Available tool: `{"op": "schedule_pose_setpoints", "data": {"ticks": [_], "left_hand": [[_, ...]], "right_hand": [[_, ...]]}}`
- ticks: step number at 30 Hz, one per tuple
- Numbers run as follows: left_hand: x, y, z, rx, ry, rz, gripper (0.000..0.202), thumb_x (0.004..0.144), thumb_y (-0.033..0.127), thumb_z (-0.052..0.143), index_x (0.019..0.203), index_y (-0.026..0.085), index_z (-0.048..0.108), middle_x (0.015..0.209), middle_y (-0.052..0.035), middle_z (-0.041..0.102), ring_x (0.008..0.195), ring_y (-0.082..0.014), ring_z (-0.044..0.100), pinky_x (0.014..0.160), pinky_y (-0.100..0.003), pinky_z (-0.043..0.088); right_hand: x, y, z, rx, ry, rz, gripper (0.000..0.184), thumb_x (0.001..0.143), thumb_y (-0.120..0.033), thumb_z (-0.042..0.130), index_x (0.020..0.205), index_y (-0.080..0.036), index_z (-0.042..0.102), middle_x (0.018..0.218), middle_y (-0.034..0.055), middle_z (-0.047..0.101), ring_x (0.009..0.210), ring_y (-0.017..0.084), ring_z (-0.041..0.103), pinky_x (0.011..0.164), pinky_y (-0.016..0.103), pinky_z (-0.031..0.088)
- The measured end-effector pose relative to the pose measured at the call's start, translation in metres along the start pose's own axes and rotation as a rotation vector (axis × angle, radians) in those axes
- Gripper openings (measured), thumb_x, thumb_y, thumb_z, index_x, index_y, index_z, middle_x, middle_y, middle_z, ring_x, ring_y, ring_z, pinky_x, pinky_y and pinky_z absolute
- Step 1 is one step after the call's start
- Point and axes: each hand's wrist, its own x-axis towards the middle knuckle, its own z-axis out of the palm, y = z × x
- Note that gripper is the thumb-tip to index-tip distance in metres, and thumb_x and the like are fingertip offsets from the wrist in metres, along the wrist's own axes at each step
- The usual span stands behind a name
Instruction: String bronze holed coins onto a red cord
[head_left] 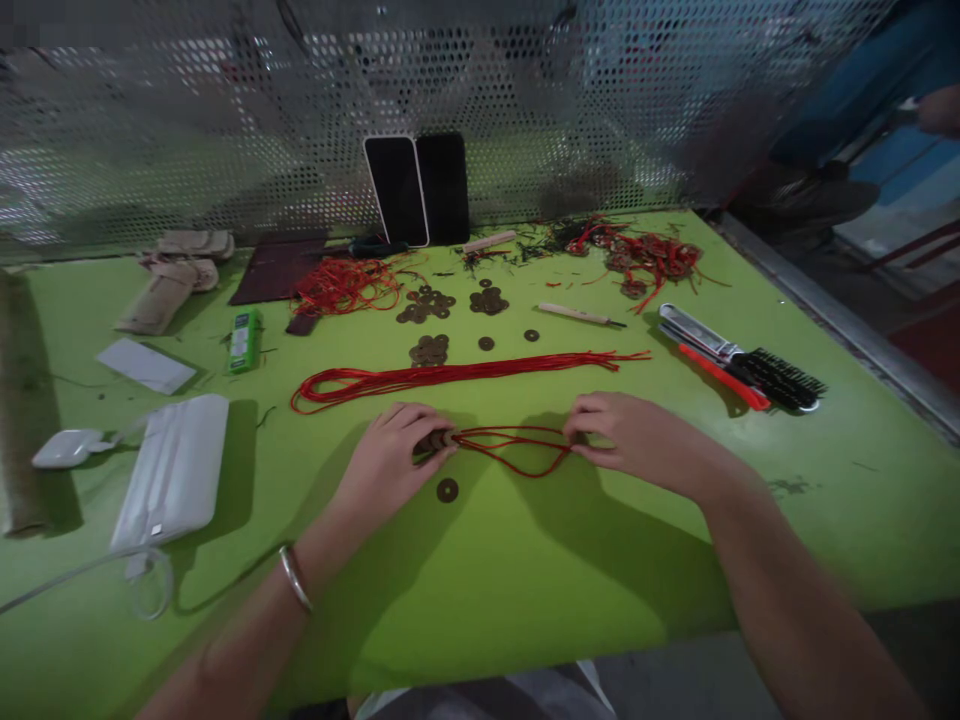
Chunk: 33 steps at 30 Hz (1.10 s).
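Note:
My left hand (394,450) is closed on a small stack of round bronze coins (437,440) threaded on red cord (517,447). My right hand (622,435) pinches the other end of that cord, which loops loosely between the two hands on the green table (525,580). One loose coin with a hole (448,490) lies just in front of my left hand. A long bundle of red cords (465,375) stretches across the table just beyond both hands.
Piles of coins (427,305) and a tangle of red cord (345,285) lie further back; finished red knots (652,258) at back right. Two phones (416,190) lean on perforated mesh. A brush (780,378), awl (581,316), white pouch (176,470) and green box (244,340) lie around.

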Motion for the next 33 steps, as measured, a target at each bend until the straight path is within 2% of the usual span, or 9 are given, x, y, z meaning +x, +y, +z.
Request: {"op": "schedule_pose_setpoints", "data": {"ticks": [6,10,13,18,24,33], "left_hand": [[0.000,0.001,0.000,0.012,-0.013,-0.006,0.024,0.084,0.034,0.061,0.105,0.024,0.068,0.105,-0.0052,0.068,0.100,-0.0232,0.060,0.090,-0.046,0.051],[0.000,0.001,-0.001,0.003,-0.023,-0.014,0.025,0.082,0.032,0.063,0.104,0.022,0.068,0.105,-0.0058,0.068,0.100,-0.0235,0.060,0.090,-0.046,0.051],[0.000,0.001,-0.001,-0.001,-0.028,-0.019,0.024,0.082,0.032,0.064,0.104,0.022,0.068,0.106,-0.0055,0.068,0.100,-0.0237,0.059,0.089,-0.046,0.051],[0.001,0.001,-0.001,-0.004,-0.024,-0.017,0.024,0.081,0.029,0.064,0.104,0.022,0.068,0.106,-0.0054,0.068,0.101,-0.0236,0.059,0.090,-0.046,0.050],[0.001,0.002,0.000,0.014,-0.013,-0.012,0.025,0.080,0.029,0.066,0.103,0.021,0.069,0.105,-0.0058,0.068,0.099,-0.0234,0.060,0.089,-0.045,0.051],[0.002,0.001,0.000,0.027,-0.006,-0.004,0.024,0.079,0.026,0.066,0.102,0.021,0.069,0.103,-0.0055,0.069,0.098,-0.0230,0.061,0.088,-0.044,0.052]], "right_hand": [[-0.008,0.001,-0.006,0.099,0.172,0.058,0.003,0.082,-0.019,0.054,0.081,-0.020,0.056,0.080,0.0015,0.064,0.071,0.015,0.057,0.066,0.026,0.042],[-0.009,-0.008,-0.008,0.213,0.405,-0.041,0.008,0.075,-0.014,0.055,0.077,-0.021,0.053,0.074,-0.0010,0.064,0.068,0.013,0.058,0.064,0.024,0.043],[-0.006,-0.017,-0.006,0.310,0.520,-0.132,0.012,0.076,-0.012,0.052,0.081,-0.022,0.057,0.075,-0.0009,0.065,0.068,0.013,0.060,0.064,0.024,0.046],[-0.003,-0.025,-0.004,0.399,0.554,-0.214,0.017,0.080,-0.010,0.050,0.079,-0.022,0.062,0.075,0.0001,0.066,0.072,0.013,0.062,0.068,0.026,0.048],[0.002,-0.025,0.006,0.506,0.694,-0.307,0.010,0.075,-0.012,0.066,0.079,-0.020,0.061,0.072,-0.0001,0.065,0.066,0.012,0.061,0.063,0.024,0.048],[0.005,-0.027,0.012,0.541,0.696,-0.162,0.023,0.075,-0.012,0.066,0.062,-0.019,0.048,0.060,-0.0035,0.055,0.055,0.009,0.051,0.054,0.023,0.040]]}}
